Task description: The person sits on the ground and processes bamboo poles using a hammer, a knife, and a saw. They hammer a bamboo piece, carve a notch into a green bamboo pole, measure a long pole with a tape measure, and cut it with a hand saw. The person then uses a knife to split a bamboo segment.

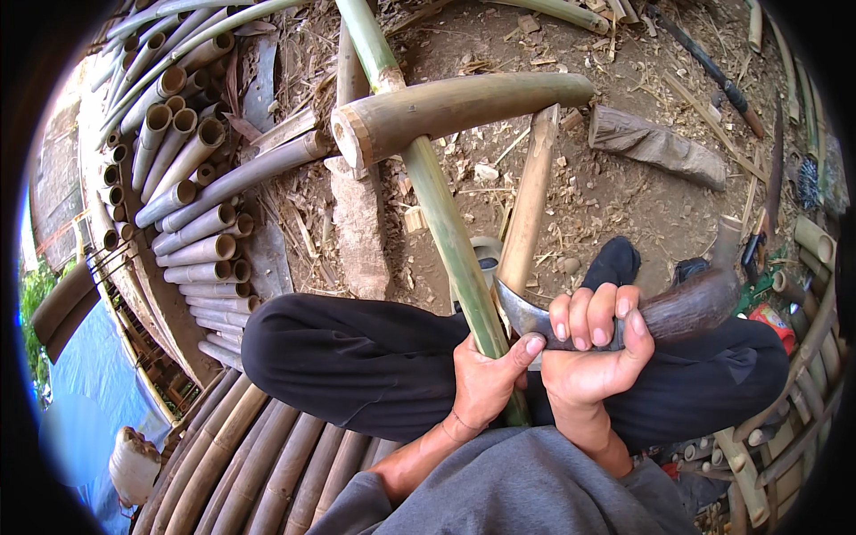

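Observation:
A long green bamboo pole slants from the top of the view down to my lap and passes beneath a thick brown bamboo crosspiece. My left hand is wrapped round the pole's near part. My right hand grips a curved knife with a dark wooden handle. Its grey blade lies against the right side of the pole, just above my left hand. My left thumb reaches across to the blade near my right fingers. The cutting edge is partly hidden at the pole.
A pale wooden post props the crosspiece. Cut bamboo tubes are stacked at left. Wood chips litter the ground, where a short log lies. I sit cross-legged on bamboo slats. More bamboo lengths stand at right.

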### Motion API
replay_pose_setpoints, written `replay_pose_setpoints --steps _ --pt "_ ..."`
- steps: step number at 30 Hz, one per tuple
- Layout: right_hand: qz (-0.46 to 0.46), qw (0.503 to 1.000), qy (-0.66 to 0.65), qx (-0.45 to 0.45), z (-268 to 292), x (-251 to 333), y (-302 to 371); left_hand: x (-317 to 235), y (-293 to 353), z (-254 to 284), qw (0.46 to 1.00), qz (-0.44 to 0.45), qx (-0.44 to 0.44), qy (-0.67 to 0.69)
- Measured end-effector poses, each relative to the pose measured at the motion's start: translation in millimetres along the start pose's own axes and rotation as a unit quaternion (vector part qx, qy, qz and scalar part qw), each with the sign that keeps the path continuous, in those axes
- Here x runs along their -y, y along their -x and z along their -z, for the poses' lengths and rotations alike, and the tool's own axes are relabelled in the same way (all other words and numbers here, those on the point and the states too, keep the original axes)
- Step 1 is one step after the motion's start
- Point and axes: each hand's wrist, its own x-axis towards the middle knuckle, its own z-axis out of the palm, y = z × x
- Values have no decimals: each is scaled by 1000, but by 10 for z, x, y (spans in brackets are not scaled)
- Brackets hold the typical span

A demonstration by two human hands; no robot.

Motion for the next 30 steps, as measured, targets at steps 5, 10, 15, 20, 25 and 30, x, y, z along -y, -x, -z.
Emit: replay_pose_setpoints --steps 5,10,15,20,25,30 --pt "19 1000 -5 0 24 41 -30 17 -14 -99 999 -5 13 33" --pt "37 999 -9 -10 52 97 -69 34 -36 -234 998 -28 19 58" --pt "51 998 -25 -23 57 183 -116 54 -40 -364 996 -33 28 74" --pt "73 996 -39 -31 75 272 -172 81 -30 -538 994 -32 31 103" --pt "66 997 -37 -32 68 328 -241 176 -64 -634 992 -55 27 113" --pt "173 983 35 50 -17 556 -244 149 -103 -673 994 -25 55 93"
